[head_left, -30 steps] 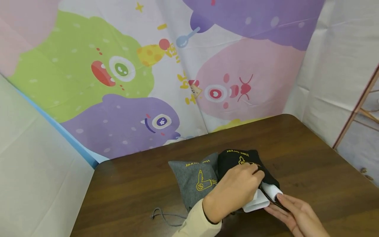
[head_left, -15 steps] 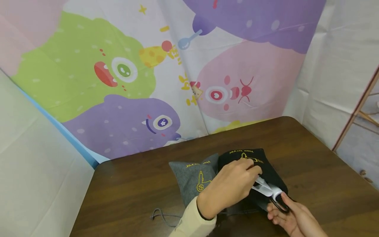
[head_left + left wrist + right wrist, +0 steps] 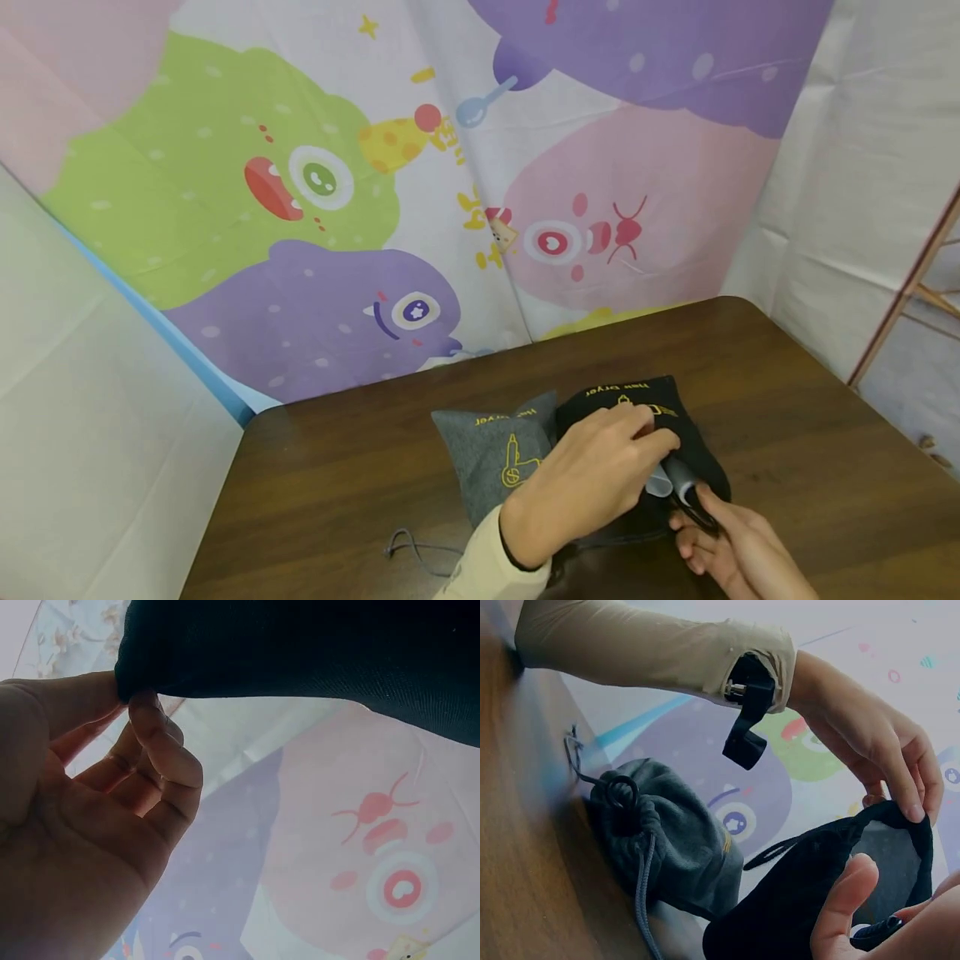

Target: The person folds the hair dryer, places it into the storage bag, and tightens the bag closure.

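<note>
My left hand [image 3: 592,475] pinches the rim of a black drawstring pouch [image 3: 701,454] with yellow hair dryer print. In the left wrist view, the left hand's [image 3: 97,802] thumb and fingertips grip the edge of this black cloth [image 3: 315,656]. A white, two-armed hair straightener [image 3: 678,477] lies mostly inside the pouch, its handle ends showing at the mouth. My right hand [image 3: 742,542] holds its end, where a looped black cord [image 3: 701,517] comes out. The right wrist view shows the pouch mouth [image 3: 926,862] held wide, with the right thumb [image 3: 847,896] in front.
A grey pouch [image 3: 480,458] with the same print lies left of the black one, its drawstring [image 3: 416,546] trailing on the brown table [image 3: 337,467]. Behind the table hangs a cartoon cloth [image 3: 420,275]. A wooden frame [image 3: 900,283] stands at the right.
Less of the hair straightener shows now; it has slid deeper into the black pouch. The pouch has spread toward my right hand. Both hands keep their grips.
</note>
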`<state>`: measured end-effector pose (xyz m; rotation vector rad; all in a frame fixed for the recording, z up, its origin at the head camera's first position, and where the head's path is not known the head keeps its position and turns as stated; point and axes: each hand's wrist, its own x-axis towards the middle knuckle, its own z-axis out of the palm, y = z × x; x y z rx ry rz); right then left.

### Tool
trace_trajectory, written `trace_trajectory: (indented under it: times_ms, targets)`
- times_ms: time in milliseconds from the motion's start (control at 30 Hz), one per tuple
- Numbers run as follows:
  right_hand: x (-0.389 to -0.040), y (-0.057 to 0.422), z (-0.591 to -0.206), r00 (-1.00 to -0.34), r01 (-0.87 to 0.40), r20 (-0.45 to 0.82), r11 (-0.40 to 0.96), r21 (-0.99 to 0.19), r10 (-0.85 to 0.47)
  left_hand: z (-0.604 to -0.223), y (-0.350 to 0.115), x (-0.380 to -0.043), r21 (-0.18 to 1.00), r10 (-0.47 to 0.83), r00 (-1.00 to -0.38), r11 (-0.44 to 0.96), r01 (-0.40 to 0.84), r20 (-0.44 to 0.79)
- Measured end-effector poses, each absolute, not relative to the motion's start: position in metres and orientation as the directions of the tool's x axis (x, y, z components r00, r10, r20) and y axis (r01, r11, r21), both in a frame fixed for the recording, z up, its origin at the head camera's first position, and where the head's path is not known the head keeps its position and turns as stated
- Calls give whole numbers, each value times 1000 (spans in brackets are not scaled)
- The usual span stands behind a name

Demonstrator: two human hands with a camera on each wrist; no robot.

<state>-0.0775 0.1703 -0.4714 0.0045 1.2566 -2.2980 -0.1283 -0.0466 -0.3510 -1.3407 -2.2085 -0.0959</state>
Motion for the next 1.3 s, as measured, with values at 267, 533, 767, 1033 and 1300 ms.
trace_trajectory:
  times_ms: [267,533,767,1033,1300]
  targets:
    - [-81,159,-461,-882,464,-390,-349,-814,-264,-350,-44,-124,-186,812,-349,477,859,467]
    - [-85,159,-466,-922,341,-199,-456,-822,-331,-351,-42,-123,-234,819,-304,458,858,488]
    - [-86,152,-470,-951,306,-249,-450,-839,-183,-353,-35,-118,-248,833,-272,427,870,482]
    - [-87,149,-477,-964,264,-250,-389,-882,-86,-360,-25,-109,-266,845,-255,412,872,471]
    - [-85,155,-482,-964,265,-218,-492,-829,-151,-366,-21,-108,-316,887,-304,416,853,347]
